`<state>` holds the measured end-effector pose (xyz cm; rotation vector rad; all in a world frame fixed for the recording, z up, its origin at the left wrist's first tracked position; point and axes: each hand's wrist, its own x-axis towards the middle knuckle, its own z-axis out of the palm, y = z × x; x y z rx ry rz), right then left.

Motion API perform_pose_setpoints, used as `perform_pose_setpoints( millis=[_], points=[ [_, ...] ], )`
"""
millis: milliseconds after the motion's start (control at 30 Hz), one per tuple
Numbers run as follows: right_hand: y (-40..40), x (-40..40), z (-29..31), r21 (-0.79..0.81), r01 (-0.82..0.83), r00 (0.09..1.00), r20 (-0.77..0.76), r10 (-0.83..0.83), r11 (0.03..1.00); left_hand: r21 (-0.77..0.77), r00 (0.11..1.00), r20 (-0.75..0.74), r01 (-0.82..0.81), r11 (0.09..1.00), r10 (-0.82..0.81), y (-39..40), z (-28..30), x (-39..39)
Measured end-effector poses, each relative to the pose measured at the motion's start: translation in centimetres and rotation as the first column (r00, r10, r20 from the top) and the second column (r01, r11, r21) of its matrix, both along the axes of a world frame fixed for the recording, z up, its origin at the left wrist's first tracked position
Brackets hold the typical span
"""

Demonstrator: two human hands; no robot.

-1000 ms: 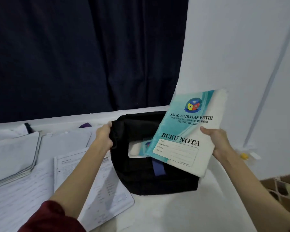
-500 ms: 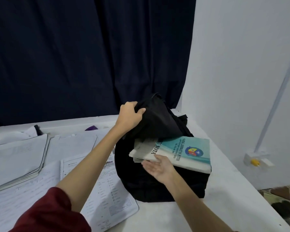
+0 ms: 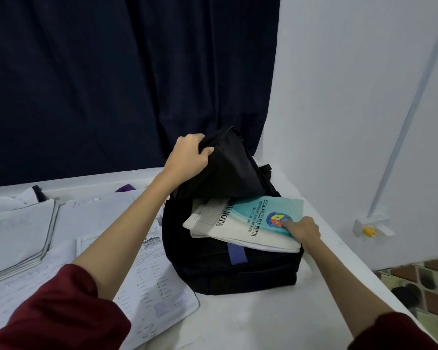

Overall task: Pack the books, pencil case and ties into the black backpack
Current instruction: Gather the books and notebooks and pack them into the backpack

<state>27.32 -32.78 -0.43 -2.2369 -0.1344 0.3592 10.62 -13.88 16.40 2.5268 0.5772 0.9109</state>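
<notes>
The black backpack (image 3: 238, 274) stands on the white table with its mouth facing me. My left hand (image 3: 187, 157) grips the bag's top flap (image 3: 225, 173) and holds it lifted. A teal and white notebook (image 3: 240, 223) marked BUKU NOTA lies half inside the opening, on top of another white book (image 3: 205, 213). My right hand (image 3: 304, 229) holds the notebook's right end, fingers on the cover by the emblem; the thumb is hidden. A blue strap (image 3: 237, 253) hangs below the books. No pencil case or ties are in view.
A stack of papers (image 3: 18, 231) and a printed worksheet (image 3: 157, 286) lie left of the bag. A small purple thing (image 3: 125, 188) sits at the table's back. A dark curtain hangs behind. A wall socket (image 3: 369, 229) and the tiled floor (image 3: 415, 286) are on the right.
The notebook went from held up in my right hand to lying in the bag's opening. My left hand raised the flap. My right hand moved from under the book to its right end.
</notes>
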Motion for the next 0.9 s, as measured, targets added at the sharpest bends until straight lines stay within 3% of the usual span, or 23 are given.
perform_pose_setpoints(
  millis=[133,267,400,500,567,633,700,767,900],
  points=[
    [0.1,0.2,0.9,0.27,0.17,0.982,-0.125,-0.141,0.948,0.031,1.0,-0.01,0.024,0.999,-0.024,-0.3,0.4,0.3],
    [0.4,-0.5,2.2,0.361,0.118,0.991,0.017,-0.133,0.925,0.067,1.0,0.007,0.015,0.998,-0.016,-0.2,1.0,0.3],
    [1.2,-2.9,2.9,0.635,0.268,0.959,-0.105,-0.263,0.725,0.074,0.999,0.041,-0.004,0.997,0.001,0.0,1.5,0.1],
    [2.4,-5.5,2.0,0.7,0.424,0.896,-0.235,-0.376,0.574,0.057,0.996,0.093,-0.001,0.998,-0.005,-0.3,1.4,0.0],
    [4.0,-6.9,1.0,0.709,0.465,0.885,-0.352,-0.305,0.53,0.049,0.992,0.123,0.015,0.999,-0.021,-0.8,1.4,0.2],
    [5.4,-7.8,0.5,0.732,0.491,0.829,-0.559,0.004,0.471,0.052,0.99,0.134,0.037,0.998,-0.044,-1.4,1.6,0.5],
    [6.3,-8.8,0.6,0.719,0.49,0.689,-0.666,0.286,0.493,0.057,0.989,0.133,0.055,0.997,-0.063,-1.7,1.8,0.8],
    [7.2,-9.5,0.4,0.702,0.461,0.637,-0.688,0.348,0.543,0.057,0.989,0.129,0.065,0.996,-0.072,-1.9,2.0,1.0],
    [8.5,-9.7,-0.3,0.694,0.525,0.688,-0.687,0.233,0.493,0.047,0.991,0.111,0.063,0.997,-0.068,-1.7,1.8,0.6]
  ],
)
